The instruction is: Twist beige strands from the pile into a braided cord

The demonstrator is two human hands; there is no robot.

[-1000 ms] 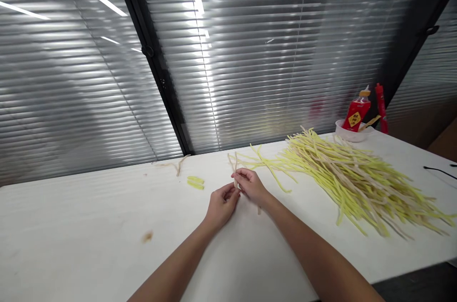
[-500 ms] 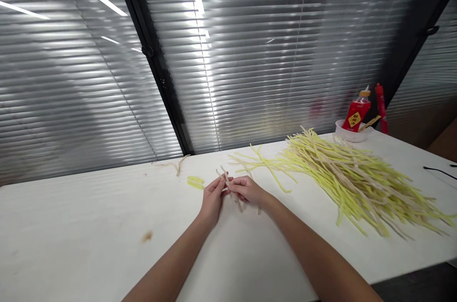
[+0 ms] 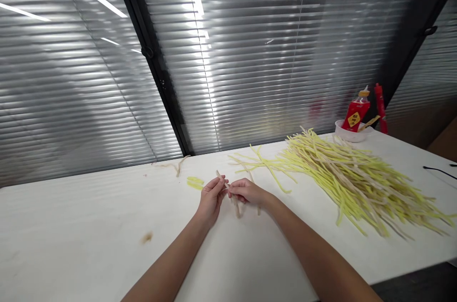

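My left hand (image 3: pixel 211 197) and my right hand (image 3: pixel 247 192) meet over the middle of the white table (image 3: pixel 89 226). Between their fingertips they pinch a thin beige strip (image 3: pixel 235 206); one end pokes up past the left fingers, the other hangs down to the table. A big heap of long yellow and beige strips (image 3: pixel 353 180) lies to the right of my right hand, fanned toward the near right edge. A few strands stray from the heap toward my hands.
Two short yellow pieces (image 3: pixel 194 181) and a bent beige strip (image 3: pixel 178 165) lie left of my hands. A white bowl (image 3: pixel 350 133) with a red sauce bottle (image 3: pixel 356 111) stands at the far right. Blinds on glass close off the table's far side. A black cable (image 3: pixel 439 170) lies at right.
Both hands drew slightly left and closer together. The beige strip, upright a second ago, is now tilted with its top end to the left and held by both hands.
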